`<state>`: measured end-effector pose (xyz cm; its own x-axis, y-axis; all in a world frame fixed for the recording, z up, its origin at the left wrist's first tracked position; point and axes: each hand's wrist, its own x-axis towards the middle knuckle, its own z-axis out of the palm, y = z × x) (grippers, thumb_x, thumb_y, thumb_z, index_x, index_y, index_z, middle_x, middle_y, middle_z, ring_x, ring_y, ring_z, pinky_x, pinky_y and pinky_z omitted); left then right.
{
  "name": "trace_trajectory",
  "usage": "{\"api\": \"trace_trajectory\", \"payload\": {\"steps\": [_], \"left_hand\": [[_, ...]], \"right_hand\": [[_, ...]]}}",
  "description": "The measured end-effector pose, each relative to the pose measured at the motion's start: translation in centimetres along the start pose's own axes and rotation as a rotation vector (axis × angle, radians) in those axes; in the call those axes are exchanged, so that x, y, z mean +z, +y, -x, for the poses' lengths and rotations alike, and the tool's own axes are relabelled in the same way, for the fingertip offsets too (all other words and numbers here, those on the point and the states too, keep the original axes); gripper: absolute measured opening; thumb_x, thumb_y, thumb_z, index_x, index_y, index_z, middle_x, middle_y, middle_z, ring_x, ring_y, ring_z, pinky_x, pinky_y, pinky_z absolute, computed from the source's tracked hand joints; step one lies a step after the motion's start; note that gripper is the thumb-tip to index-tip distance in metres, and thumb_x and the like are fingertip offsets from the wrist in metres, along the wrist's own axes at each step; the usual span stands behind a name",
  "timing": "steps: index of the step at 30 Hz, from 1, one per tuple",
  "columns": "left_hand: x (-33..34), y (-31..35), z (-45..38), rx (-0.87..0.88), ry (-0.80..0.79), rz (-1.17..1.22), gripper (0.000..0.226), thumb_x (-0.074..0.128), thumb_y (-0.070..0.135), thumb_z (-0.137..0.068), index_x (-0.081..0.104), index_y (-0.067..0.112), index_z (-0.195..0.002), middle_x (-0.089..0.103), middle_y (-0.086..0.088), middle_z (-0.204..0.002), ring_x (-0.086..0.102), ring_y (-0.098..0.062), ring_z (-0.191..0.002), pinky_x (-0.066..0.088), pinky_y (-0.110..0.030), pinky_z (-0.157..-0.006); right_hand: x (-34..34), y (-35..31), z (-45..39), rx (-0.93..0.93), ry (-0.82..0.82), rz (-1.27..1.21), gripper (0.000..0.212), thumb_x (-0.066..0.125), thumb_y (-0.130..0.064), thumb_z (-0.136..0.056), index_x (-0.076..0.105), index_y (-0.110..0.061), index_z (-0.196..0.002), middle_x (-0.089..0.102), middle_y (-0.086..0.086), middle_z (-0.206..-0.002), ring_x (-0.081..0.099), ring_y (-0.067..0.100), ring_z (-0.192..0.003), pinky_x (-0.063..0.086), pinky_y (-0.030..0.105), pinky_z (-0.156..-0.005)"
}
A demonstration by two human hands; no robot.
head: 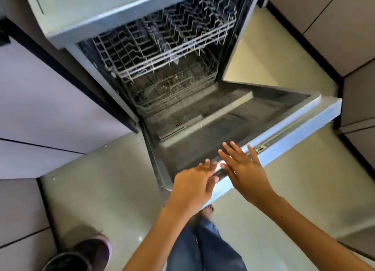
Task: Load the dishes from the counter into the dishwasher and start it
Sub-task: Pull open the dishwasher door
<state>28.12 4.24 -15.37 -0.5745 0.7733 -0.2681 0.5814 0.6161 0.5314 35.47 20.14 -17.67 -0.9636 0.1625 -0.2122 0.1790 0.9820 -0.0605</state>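
Both forearms are bare to the lower frame edge, with no sleeves, watch or rings showing on the left hand or the right hand. Below the hands, blue denim trousers cover the legs; one foot looks bare, though blurred.

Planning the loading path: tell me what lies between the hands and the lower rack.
Head view: only the open door's bare inner panel lies between the hands and the lower rack.
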Motion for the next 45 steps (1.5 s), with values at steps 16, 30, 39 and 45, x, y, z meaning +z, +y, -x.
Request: {"api": "trace_trajectory", "payload": {"steps": [16, 30, 39, 45], "left_hand": [[26.1, 0.0, 2.2, -0.136, -0.504, 0.071, 0.057, 0.037, 0.024, -0.101, 0.009, 0.021, -0.151, -0.001, -0.003, -0.158, 0.003, -0.019, -0.145, 0.015, -0.029, -0.113], [37.5, -3.8, -0.3, -0.238, -0.617, -0.002, 0.065, 0.039, 0.026, -0.100, 0.000, 0.016, -0.151, -0.006, -0.004, -0.158, 0.006, -0.020, -0.144, 0.019, -0.034, -0.113], [32.9, -3.9, -2.4, -0.179, -0.468, -0.076, 0.042, 0.041, 0.028, -0.099, 0.041, 0.012, -0.138, 0.032, -0.007, -0.150, 0.044, -0.024, -0.127, 0.039, -0.035, -0.101], [22.0, -3.4, -6.7, -0.193, -0.084, -0.093, 0.047, 0.038, 0.026, -0.100, 0.031, 0.016, -0.145, 0.029, -0.003, -0.152, 0.032, -0.018, -0.136, 0.025, -0.030, -0.109]], "right_hand": [[22.8, 3.8, 10.0, 0.010, -0.418, 0.015, 0.055, 0.074, -0.025, -0.070, 0.062, -0.009, -0.120, 0.056, 0.014, -0.129, 0.054, 0.030, -0.118, 0.030, 0.044, -0.108], [34.4, 5.0, 9.7, -0.017, -0.742, 0.123, 0.064, 0.019, -0.042, -0.099, -0.014, -0.011, -0.146, -0.023, 0.012, -0.152, -0.019, 0.028, -0.141, -0.010, 0.042, -0.113], [30.7, 4.8, 8.1, 0.087, -0.701, -0.084, 0.051, 0.043, -0.024, -0.096, 0.028, -0.011, -0.143, 0.023, 0.009, -0.153, 0.021, 0.023, -0.141, 0.017, 0.041, -0.114], [20.7, 4.9, 2.4, 0.217, -0.483, -0.236, 0.027, 0.042, -0.025, -0.096, 0.059, -0.014, -0.114, 0.064, 0.011, -0.112, 0.060, 0.030, -0.104, 0.048, 0.036, -0.087]]}}
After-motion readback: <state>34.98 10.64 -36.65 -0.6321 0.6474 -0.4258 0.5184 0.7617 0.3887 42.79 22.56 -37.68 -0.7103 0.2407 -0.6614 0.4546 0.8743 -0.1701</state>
